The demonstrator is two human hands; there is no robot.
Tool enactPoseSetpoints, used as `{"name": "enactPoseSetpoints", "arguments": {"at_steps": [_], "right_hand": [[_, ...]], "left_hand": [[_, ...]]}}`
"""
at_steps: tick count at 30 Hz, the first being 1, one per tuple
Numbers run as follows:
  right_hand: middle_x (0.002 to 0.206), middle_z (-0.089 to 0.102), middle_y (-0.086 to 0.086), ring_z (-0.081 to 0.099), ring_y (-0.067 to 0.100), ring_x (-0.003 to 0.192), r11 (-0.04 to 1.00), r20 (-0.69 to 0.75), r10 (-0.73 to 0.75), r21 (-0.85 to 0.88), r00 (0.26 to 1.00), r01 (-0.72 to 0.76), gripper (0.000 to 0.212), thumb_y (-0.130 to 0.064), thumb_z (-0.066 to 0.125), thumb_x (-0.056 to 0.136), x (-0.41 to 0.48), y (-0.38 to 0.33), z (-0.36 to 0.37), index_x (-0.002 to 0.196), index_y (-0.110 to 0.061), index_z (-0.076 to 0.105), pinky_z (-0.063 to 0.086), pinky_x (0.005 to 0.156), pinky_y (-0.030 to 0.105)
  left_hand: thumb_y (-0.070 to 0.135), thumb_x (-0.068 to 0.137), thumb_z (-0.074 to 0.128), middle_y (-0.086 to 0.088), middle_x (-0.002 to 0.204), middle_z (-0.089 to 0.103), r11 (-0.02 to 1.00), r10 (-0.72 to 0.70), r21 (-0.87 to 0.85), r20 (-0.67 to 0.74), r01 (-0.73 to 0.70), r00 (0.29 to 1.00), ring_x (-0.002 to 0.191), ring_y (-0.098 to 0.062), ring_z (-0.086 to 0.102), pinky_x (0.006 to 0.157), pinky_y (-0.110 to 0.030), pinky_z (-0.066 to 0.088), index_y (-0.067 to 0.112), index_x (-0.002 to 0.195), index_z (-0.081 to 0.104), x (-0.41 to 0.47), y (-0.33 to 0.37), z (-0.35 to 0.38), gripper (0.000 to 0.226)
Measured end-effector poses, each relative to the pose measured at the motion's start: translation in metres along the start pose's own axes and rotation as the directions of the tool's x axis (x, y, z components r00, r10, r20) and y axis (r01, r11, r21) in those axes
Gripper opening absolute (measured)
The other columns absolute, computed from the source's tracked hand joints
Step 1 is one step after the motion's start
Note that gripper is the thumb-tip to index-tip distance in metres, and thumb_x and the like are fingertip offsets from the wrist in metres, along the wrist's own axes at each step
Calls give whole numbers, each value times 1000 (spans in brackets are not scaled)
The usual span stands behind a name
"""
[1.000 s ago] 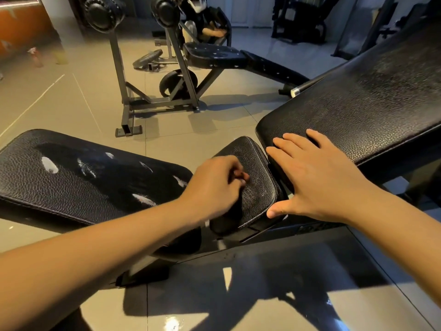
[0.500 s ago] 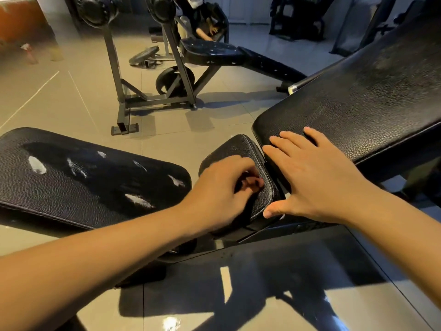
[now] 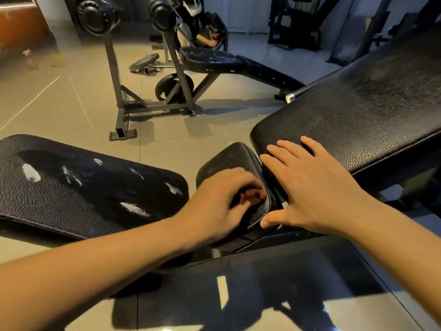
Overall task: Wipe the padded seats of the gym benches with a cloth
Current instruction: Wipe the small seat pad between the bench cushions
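Note:
My left hand (image 3: pixel 222 199) lies curled on the small black seat pad (image 3: pixel 229 158), close to its right edge. Its fingers close round a dark bunched cloth (image 3: pixel 236 204) that is mostly hidden under the palm. My right hand (image 3: pixel 310 187) rests flat with straight fingers on the lower end of the inclined black back pad (image 3: pixel 358 111), and its thumb is at the seat pad's near right corner. To the left lies a wide black pad (image 3: pixel 83 187) with worn pale patches.
Across the tiled floor stands another bench (image 3: pixel 210 59) on a grey steel rack (image 3: pixel 119 101). Weight plates (image 3: pixel 144 62) lie beside it. More dark gym machines (image 3: pixel 293 27) fill the back of the room. A glossy dark surface (image 3: pixel 262 283) lies near me.
My left hand has slid to the right across the small seat pad, up to its right edge. My right hand has stayed on the back pad.

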State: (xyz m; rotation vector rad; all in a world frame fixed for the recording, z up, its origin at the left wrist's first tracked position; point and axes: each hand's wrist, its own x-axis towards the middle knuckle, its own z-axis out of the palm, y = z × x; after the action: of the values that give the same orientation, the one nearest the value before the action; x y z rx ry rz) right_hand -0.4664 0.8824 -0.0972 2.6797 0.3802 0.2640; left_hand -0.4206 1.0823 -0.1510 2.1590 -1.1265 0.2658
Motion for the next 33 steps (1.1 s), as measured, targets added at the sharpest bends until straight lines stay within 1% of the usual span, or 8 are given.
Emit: {"name": "enactPoseSetpoints", "arguments": {"at_steps": [6,8,13,16,19,26,30,33], "right_hand": [[139,61,13,53,33,134,1000,-1,1,-5,1000,-1,122,-99,40,56,-1,0,0,136,-8,59,40,113,58],[139,60,13,53,33,135,1000,2,0,-5,1000,0,122,-99,42,56,0,1,0,137,-9,58,40,112,58],[141,59,13,50,33,137,1000,12,1,-8,1000,-1,120,-98,36,60,-1,1,-2,138,-9,56,38,114,57],[140,60,15,53,34,135,1000,7,4,2,1000,-4,121,-97,34,59,0,1,-1,138,-8,58,40,112,59],[139,61,15,54,34,134,1000,23,4,10,1000,-4,122,-98,33,58,0,0,-1,137,-8,59,41,111,59],[142,59,15,51,34,136,1000,16,10,18,1000,-11,120,-95,29,61,-1,1,-1,139,-8,57,39,113,58],[137,62,15,55,34,132,1000,-18,-1,23,1000,2,120,-97,39,59,-1,0,1,135,-8,60,42,110,59],[140,60,14,53,34,135,1000,-26,4,17,1000,-4,119,-96,48,58,-2,1,0,138,-8,58,40,113,58]], "left_hand": [[30,95,67,0,98,74,825,-532,146,-125,546,838,99,-27,66,82,-37,51,23,98,72,34,-78,-4,9],[27,93,68,4,98,74,857,-489,106,-136,504,861,99,-22,65,81,-32,48,24,98,72,32,-56,-3,7],[18,90,69,11,105,63,997,-79,9,-45,79,996,99,-4,56,88,-19,45,25,113,69,13,7,5,24],[21,94,67,6,99,60,955,-292,11,-146,297,945,99,-14,57,84,-30,44,23,106,72,38,-33,6,14],[28,95,67,4,99,71,811,-578,-22,-191,585,794,105,-23,64,85,-32,46,24,99,75,57,-58,1,10],[21,93,68,11,96,68,971,-238,-52,-74,235,968,96,-10,62,86,-31,49,27,103,71,39,-1,8,11],[21,97,67,8,92,64,803,-596,-70,-125,592,793,103,-21,64,84,-30,45,22,99,71,64,-67,-2,5],[22,97,66,6,93,62,766,-629,-2,-206,643,749,103,-24,63,79,-30,41,19,100,70,61,-70,0,6]]}}
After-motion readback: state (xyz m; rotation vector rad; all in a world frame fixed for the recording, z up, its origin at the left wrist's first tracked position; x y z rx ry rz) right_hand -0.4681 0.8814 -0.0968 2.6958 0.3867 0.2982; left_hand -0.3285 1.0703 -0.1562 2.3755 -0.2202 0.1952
